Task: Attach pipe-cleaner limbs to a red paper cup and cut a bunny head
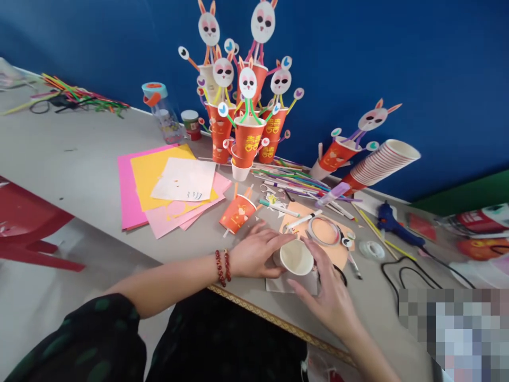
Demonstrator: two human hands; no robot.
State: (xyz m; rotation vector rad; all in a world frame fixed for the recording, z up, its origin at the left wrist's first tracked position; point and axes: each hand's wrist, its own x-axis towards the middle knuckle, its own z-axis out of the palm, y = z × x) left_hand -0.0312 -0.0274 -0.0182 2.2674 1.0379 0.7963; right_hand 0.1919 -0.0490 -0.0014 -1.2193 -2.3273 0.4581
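Observation:
A white-lined paper cup stands mouth-up near the table's front edge, its outer wall mostly hidden. My left hand grips its left side, the index finger at the far rim and the thumb lower down. Along the right rim lies the index finger of my right hand; its thumb is spread away from the cup. A small pale sheet is partly under the cup. Just beyond my left hand, a red paper cup with orange pipe-cleaner limbs lies tilted.
Rabbit-faced cup figures stand stacked against the blue wall. Coloured paper lies left; pens, a tape roll and peach paper lie ahead. Rightward are a leaning cup stack, a blue glue gun and its black cord.

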